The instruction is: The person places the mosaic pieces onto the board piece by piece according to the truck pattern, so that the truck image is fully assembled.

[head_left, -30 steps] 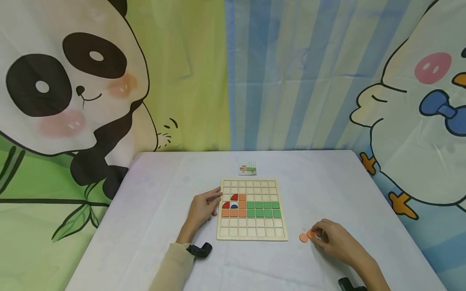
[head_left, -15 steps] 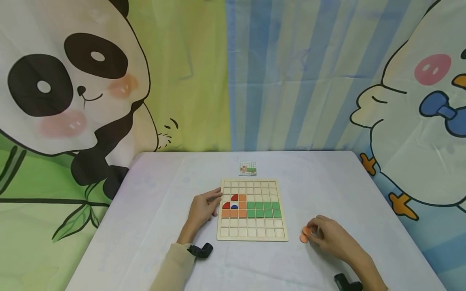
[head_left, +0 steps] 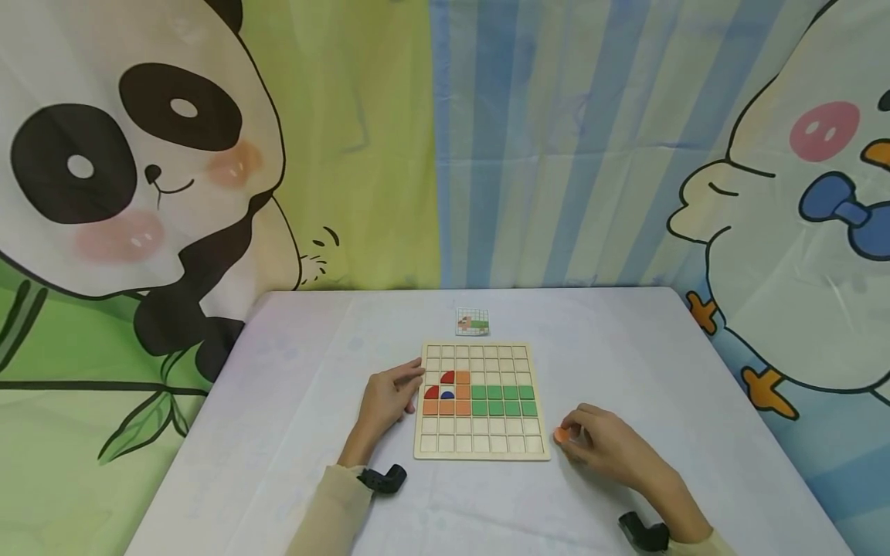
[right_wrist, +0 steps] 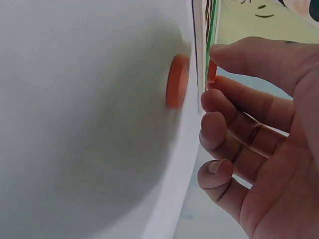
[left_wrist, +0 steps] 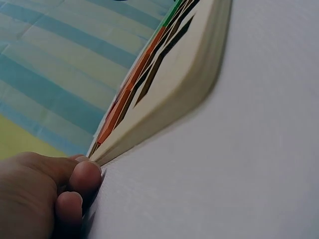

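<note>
A square wooden grid board [head_left: 480, 448] lies on the table, with green and orange square tiles, red quarter-round pieces and a blue half-round piece set in its cells. My left hand [head_left: 385, 395] rests at the board's left edge, fingertips touching it; the left wrist view shows this hand [left_wrist: 47, 191] at the rim. My right hand [head_left: 612, 448] pinches an orange disc [head_left: 561, 435] between thumb and index finger, just right of the board. In the right wrist view a second orange disc [right_wrist: 177, 82] lies on the table below the hand; the head view hides it.
A small printed picture card [head_left: 473, 321] lies behind the board, showing a grid with coloured cells. White cloth covers the table [head_left: 313, 340]. Behind it hangs a cartoon backdrop [head_left: 348, 154]. Black cameras [head_left: 385, 479] sit on both wrists.
My right hand has picked up one orange disc and moved left with it towards the board's right edge. My left hand and the board have stayed put.
</note>
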Available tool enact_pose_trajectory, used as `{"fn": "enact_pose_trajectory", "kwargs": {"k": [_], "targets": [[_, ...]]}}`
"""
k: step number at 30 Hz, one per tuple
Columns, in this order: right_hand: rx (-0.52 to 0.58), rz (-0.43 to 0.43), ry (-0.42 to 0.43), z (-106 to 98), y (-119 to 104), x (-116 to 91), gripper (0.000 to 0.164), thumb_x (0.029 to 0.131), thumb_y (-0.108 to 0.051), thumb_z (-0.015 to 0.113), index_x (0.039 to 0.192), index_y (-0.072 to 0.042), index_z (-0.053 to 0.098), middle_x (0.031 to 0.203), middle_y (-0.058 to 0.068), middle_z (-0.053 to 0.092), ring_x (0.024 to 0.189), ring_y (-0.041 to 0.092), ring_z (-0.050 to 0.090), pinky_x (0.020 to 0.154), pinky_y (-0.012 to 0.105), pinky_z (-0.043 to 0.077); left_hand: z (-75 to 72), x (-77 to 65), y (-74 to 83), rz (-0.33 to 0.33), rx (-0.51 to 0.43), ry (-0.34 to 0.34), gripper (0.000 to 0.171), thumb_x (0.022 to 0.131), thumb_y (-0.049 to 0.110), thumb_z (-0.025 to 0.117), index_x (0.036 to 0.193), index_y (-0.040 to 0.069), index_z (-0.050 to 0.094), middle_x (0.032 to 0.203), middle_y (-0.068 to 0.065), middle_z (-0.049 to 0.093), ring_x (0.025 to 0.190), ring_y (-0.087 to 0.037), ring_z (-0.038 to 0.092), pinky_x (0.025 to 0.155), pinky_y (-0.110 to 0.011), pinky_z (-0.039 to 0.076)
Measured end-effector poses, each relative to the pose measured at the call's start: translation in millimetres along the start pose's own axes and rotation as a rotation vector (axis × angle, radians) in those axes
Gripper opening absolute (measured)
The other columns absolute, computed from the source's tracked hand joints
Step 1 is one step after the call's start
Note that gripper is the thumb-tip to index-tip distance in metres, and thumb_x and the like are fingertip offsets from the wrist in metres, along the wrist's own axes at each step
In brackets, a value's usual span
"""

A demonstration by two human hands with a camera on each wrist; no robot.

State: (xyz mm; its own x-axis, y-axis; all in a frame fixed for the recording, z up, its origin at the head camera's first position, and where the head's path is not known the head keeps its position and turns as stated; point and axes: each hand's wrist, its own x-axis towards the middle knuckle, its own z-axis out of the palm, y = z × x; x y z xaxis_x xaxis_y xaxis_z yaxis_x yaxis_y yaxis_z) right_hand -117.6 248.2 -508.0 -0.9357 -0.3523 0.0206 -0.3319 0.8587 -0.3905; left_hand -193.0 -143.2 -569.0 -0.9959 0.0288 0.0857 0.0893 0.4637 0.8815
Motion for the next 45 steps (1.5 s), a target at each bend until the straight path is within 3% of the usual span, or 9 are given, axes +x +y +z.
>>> {"fn": "enact_pose_trajectory", "kwargs": {"k": [13,28,45], "targets": [[0.018,-0.159,0.018,8,-18,20,0.012,0.095,-0.026,0.081,0.101,-0.016,0.077,0.089,-0.011,0.064,0.075,0.001,0.053,0.065,0.018,0.047,-2.7,0.7,-3.3,0.023,0.023,-0.031,0.031,0.100,0.019,0.073,0.131,0.016,0.076,0.148,0.006,0.068,0.037,-0.011,0.051,0.037,-0.026,0.044],[0.027,-0.203,0.006,17,-35,39,0.013,0.097,-0.029,0.079,0.102,-0.017,0.077,0.088,-0.011,0.063,0.075,0.003,0.053,0.066,0.020,0.048,-7.3,0.2,-0.7,0.028,0.022,-0.069,0.040,0.094,0.017,0.078,0.134,0.013,0.075,0.149,0.007,0.067,0.038,-0.011,0.052,0.038,-0.026,0.040],[-0.032,-0.247,0.000,25,-37,46,0.013,0.096,-0.025,0.080,0.103,-0.015,0.077,0.091,-0.009,0.065,0.076,0.001,0.049,0.067,0.020,0.048,-6.0,1.2,-2.0,0.016,0.024,-0.066,0.039,0.095,0.016,0.079,0.133,0.013,0.075,0.148,0.008,0.067,0.039,-0.012,0.053,0.038,-0.026,0.041]]}}
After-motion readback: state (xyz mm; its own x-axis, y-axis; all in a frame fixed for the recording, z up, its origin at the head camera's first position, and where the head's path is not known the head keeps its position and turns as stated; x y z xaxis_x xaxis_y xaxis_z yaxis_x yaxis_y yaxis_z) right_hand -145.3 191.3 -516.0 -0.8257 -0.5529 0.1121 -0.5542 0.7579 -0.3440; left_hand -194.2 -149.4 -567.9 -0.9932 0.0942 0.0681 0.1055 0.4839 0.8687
